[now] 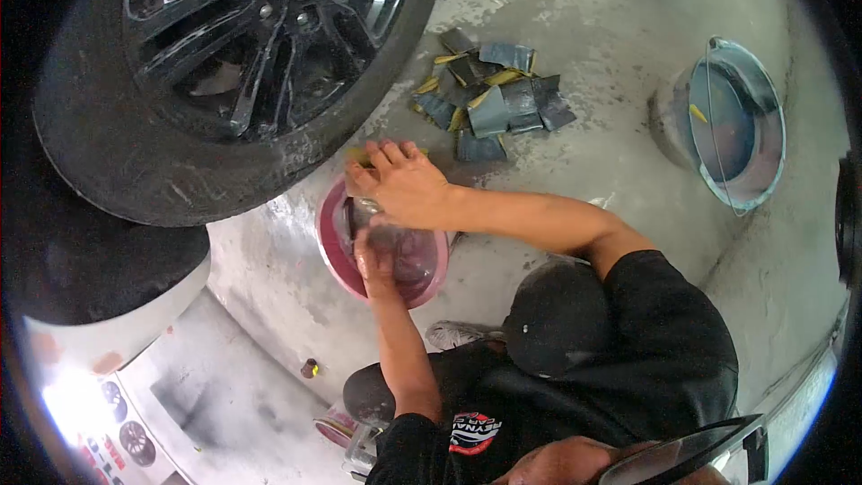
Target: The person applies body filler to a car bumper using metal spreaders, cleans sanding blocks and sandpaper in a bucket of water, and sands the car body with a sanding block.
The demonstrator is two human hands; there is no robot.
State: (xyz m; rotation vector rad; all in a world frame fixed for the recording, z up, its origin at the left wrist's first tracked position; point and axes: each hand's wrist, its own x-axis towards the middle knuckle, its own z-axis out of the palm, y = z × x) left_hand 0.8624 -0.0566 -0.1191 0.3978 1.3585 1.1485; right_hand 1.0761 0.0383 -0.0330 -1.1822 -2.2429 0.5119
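Observation:
A pink basin [440, 277] with cloudy water sits on the floor beside a car tire. My left hand [373, 259] is wet and dips inside it, fingers closed near a dark, thin-edged piece [349, 216] whose kind I cannot make out. My right hand [404, 190] is over the far rim with curled fingers. Something yellow shows at its fingertips, mostly hidden by them. Beyond the basin lies a loose pile of dark grey sheet pieces [489, 112] with yellow undersides or edges, like cut sandpaper.
A large black tire and wheel [296, 162] fills the upper left, above a white car body part [117, 328]. A bucket [777, 126] with a wire handle and bluish water stands at right. A small dark object [310, 367] lies on the floor, and a pink container [335, 431] stands lower down.

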